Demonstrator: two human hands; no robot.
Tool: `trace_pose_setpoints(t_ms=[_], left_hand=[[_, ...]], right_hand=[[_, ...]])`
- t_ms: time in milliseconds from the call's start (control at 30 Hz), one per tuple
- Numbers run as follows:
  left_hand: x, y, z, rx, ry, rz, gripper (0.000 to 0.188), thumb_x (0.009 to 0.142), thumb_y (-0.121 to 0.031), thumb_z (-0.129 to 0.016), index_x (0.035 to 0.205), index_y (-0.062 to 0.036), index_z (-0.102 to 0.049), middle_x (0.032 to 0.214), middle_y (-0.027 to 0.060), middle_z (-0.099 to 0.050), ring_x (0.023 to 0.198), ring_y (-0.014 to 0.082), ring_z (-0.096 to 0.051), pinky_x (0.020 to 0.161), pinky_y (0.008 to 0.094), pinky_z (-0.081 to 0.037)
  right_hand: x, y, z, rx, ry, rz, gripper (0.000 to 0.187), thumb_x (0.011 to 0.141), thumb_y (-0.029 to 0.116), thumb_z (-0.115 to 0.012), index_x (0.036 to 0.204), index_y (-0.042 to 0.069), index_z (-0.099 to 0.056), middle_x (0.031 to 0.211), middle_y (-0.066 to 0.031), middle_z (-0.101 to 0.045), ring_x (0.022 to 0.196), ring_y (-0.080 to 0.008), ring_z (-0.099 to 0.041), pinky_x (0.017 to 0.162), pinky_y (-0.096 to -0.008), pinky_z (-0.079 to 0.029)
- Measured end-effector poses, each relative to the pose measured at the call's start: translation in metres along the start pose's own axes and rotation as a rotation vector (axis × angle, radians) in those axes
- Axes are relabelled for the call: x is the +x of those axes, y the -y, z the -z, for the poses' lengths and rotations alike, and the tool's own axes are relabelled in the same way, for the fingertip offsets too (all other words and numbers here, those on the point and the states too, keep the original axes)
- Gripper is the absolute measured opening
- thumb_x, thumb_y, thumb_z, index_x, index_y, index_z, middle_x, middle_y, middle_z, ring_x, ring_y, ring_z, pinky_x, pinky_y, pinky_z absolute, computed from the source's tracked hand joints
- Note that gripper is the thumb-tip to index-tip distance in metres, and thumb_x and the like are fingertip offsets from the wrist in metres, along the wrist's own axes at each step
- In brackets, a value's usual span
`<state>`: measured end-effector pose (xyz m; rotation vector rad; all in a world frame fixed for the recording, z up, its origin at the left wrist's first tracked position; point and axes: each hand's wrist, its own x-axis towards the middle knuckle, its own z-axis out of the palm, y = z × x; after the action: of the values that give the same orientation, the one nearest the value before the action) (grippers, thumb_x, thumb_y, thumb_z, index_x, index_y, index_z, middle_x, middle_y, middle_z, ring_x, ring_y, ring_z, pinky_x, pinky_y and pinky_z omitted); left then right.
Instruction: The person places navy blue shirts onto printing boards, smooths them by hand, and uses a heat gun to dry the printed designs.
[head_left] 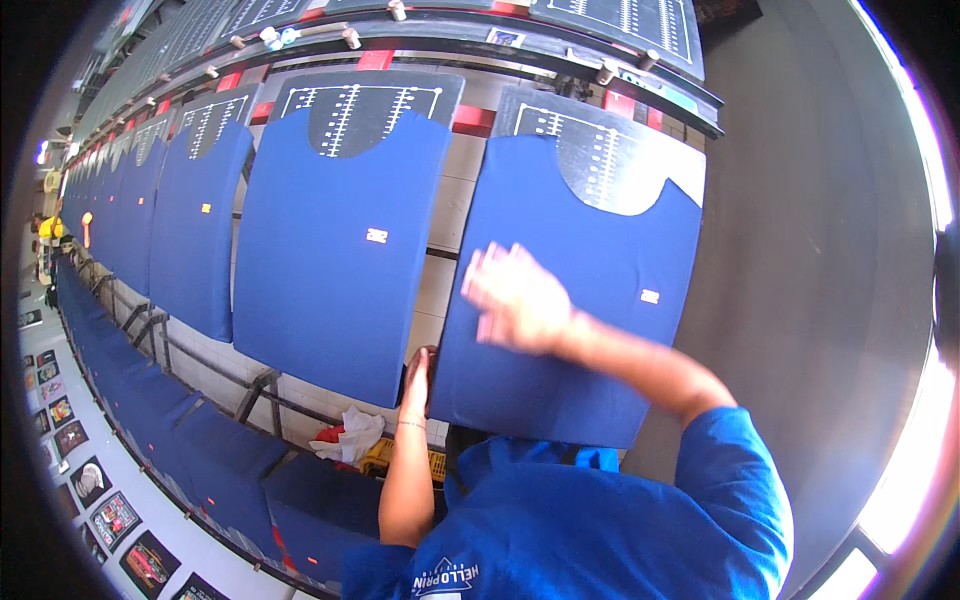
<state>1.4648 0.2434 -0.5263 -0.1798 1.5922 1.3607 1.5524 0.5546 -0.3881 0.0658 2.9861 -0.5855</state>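
Note:
A blue shirt panel (pixel 560 370) lies over the printing board (pixel 690 158) in front of me, with a small orange-and-white print on its right side. Across its left half, my right hand (pixel 515 300) is spread flat with nothing in it, blurred by motion; whether it touches the cloth I cannot tell. At the left edge of the same board, my left hand (pixel 416 385) points upward with its fingers stretched along the side. The fingertips are partly hidden by shadow and the edge. To the left lies a second blue panel (pixel 320 260) with a similar print.
More boards with blue panels (pixel 195 220) run off to the left. Beyond them stretches a dark metal rail (pixel 560 62) with knobs. Below are a yellow crate (pixel 378 458) and a white cloth (pixel 355 435). A dark floor (pixel 800 250) is on the right; another person (pixel 48 230) stands far left.

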Motion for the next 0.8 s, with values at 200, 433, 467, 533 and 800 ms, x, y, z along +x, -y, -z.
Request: trace_pose_setpoints(t_ms=[200,433,467,533,800], left_hand=[[-0.061,-0.009,0.011,0.431,-0.027,-0.261,0.051,0.110,-0.036,-0.037,0.145,0.0011,-0.046,0.140,0.0166,-0.056,0.131,0.0266,-0.052,0.112,0.0380,-0.039],[-0.124,-0.062,-0.055,0.968,-0.337,-0.687,0.055,0.102,-0.021,-0.048,0.147,0.0084,-0.038,0.152,0.0280,-0.041,0.142,0.0434,-0.038,0.119,0.0499,-0.028],[-0.123,-0.061,-0.065,1.075,-0.299,-0.767,0.058,0.101,-0.023,-0.051,0.147,0.0103,-0.037,0.153,0.0297,-0.038,0.143,0.0468,-0.035,0.119,0.0525,-0.027],[-0.115,-0.053,-0.087,1.223,-0.111,-0.778,0.068,0.099,-0.029,-0.057,0.149,0.0096,-0.034,0.158,0.0300,-0.029,0.147,0.0486,-0.025,0.121,0.0568,-0.019],[0.039,-0.150,-0.208,1.578,-0.051,-1.078,0.076,0.100,-0.043,-0.052,0.154,0.0051,-0.030,0.163,0.0222,-0.024,0.152,0.0396,-0.019,0.124,0.0527,-0.011]], right_hand=[[0.094,-0.115,0.031,-0.137,-0.566,-0.406,0.075,0.088,0.048,-0.065,0.138,-0.005,-0.046,0.142,-0.0294,-0.047,0.137,-0.0457,-0.040,0.118,-0.0573,-0.024],[-0.038,0.104,-0.096,0.378,-0.074,0.282,0.091,0.079,0.047,-0.076,0.148,0.001,-0.039,0.153,-0.0209,-0.041,0.145,-0.0362,-0.038,0.120,-0.0535,-0.029],[-0.044,0.084,-0.079,0.445,-0.017,0.208,0.088,0.079,0.045,-0.077,0.147,0.003,-0.042,0.152,-0.0215,-0.042,0.144,-0.0370,-0.039,0.119,-0.0544,-0.030],[-0.043,0.008,-0.003,0.157,-0.162,-0.152,0.074,0.077,0.040,-0.077,0.137,0.005,-0.051,0.145,-0.0255,-0.048,0.137,-0.0428,-0.045,0.113,-0.0612,-0.034],[-0.156,0.045,-0.029,0.226,0.155,-0.091,0.080,0.088,0.053,-0.063,0.148,0.003,-0.042,0.153,-0.0207,-0.041,0.144,-0.0388,-0.037,0.117,-0.0595,-0.029]])
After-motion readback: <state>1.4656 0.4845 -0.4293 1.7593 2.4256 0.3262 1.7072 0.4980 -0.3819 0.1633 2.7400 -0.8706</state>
